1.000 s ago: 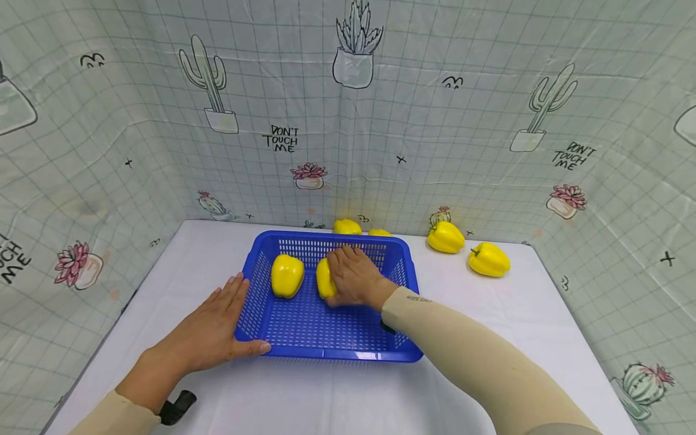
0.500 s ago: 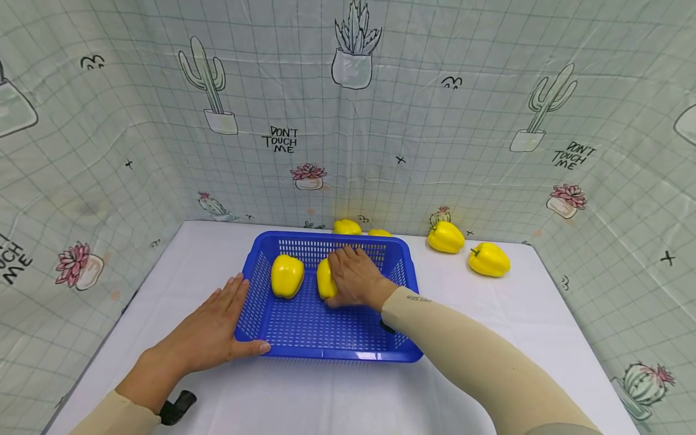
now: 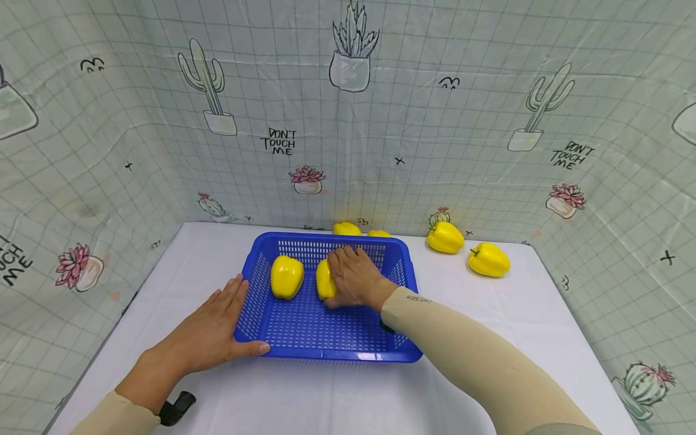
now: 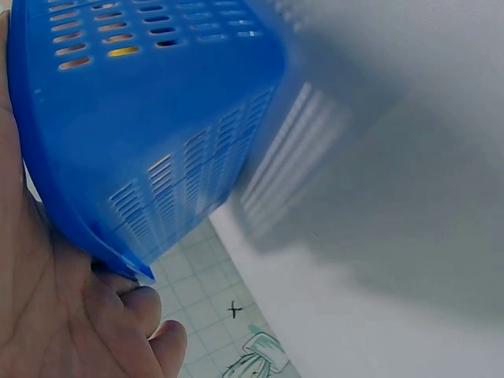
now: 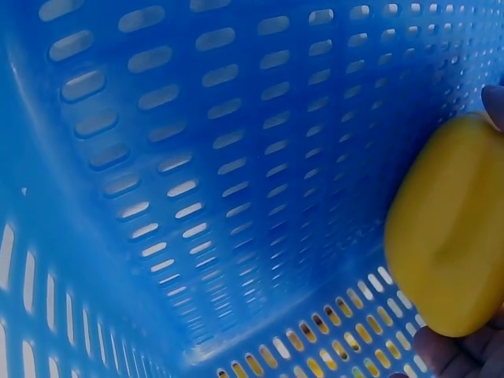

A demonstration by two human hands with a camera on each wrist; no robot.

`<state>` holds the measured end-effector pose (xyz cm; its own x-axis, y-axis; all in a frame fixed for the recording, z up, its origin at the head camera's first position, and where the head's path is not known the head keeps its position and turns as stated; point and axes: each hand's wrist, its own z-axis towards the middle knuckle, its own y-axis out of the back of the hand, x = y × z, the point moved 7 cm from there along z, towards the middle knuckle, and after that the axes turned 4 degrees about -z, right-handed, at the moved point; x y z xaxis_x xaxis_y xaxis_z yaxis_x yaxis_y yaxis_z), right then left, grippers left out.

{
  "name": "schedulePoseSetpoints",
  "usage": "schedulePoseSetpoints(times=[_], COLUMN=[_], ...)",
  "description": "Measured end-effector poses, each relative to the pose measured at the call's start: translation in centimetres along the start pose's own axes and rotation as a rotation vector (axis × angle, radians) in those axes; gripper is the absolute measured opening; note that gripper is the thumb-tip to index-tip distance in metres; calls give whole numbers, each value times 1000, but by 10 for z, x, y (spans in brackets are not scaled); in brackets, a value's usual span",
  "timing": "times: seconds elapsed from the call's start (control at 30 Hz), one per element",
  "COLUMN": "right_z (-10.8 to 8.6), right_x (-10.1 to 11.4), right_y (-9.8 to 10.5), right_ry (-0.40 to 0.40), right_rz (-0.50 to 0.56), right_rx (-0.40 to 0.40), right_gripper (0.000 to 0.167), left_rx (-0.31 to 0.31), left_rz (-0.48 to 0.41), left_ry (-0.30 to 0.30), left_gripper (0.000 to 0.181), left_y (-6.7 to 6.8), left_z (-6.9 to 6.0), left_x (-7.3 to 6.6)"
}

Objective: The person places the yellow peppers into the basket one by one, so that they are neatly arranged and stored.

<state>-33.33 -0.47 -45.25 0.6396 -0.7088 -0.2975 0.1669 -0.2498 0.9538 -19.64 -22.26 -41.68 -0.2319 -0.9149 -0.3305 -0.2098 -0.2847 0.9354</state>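
In the head view a blue plastic basket (image 3: pixel 326 354) with slotted walls stands on the table. My left hand (image 3: pixel 209 329) rests against its left rim, fingers straight and thumb along the near corner; the left wrist view shows the palm beside the basket's outer wall. Inside the basket, my right hand (image 3: pixel 356 279) grips a yellow bell pepper (image 3: pixel 324 281), which the hand partly covers. The right wrist view shows that bell pepper (image 5: pixel 449 228) between the thumb and fingers, near the slotted floor. Left of it sits another yellow bell pepper (image 3: pixel 287 278), touched by neither hand.
Two bell peppers, one here (image 3: pixel 445 237) and one here nearer the edge, a stemmed bell pepper (image 3: pixel 489 260), lie right of the basket. Behind its far rim show the tops of two more yellow bell peppers (image 3: pixel 347 229). A patterned cloth (image 3: pixel 402 121) hangs behind the white table (image 3: pixel 261 399).
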Motion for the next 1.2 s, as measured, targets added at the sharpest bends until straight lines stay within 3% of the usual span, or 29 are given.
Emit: schedulePoseSetpoints(times=[0.3, 0.6, 0.73, 0.9, 1.07, 1.2], right_z=[0, -10, -19, -38, -57, -69], right_x=[-1, -23, -49, -99, -152, -179], right_y=[6, 47, 65, 77, 68, 49], right_ry=[10, 24, 18, -27, -91, -126], right_rz=[-1, 40, 70, 130, 129, 101], right_rx=[-16, -103, -185, -287, -337, -351], right_gripper=[107, 102, 98, 88, 83, 82], left_rx=[-1, -7, -11, -7, -6, -4], left_rz=[-2, -14, -18, -21, -15, -11], left_ry=[12, 19, 17, 15, 10, 5], left_gripper=[137, 133, 131, 132, 132, 132], left_y=[0, 0, 0, 0, -1, 1], left_z=[-1, -3, -3, -2, -1, -1], left_x=[1, 2, 2, 2, 0, 0])
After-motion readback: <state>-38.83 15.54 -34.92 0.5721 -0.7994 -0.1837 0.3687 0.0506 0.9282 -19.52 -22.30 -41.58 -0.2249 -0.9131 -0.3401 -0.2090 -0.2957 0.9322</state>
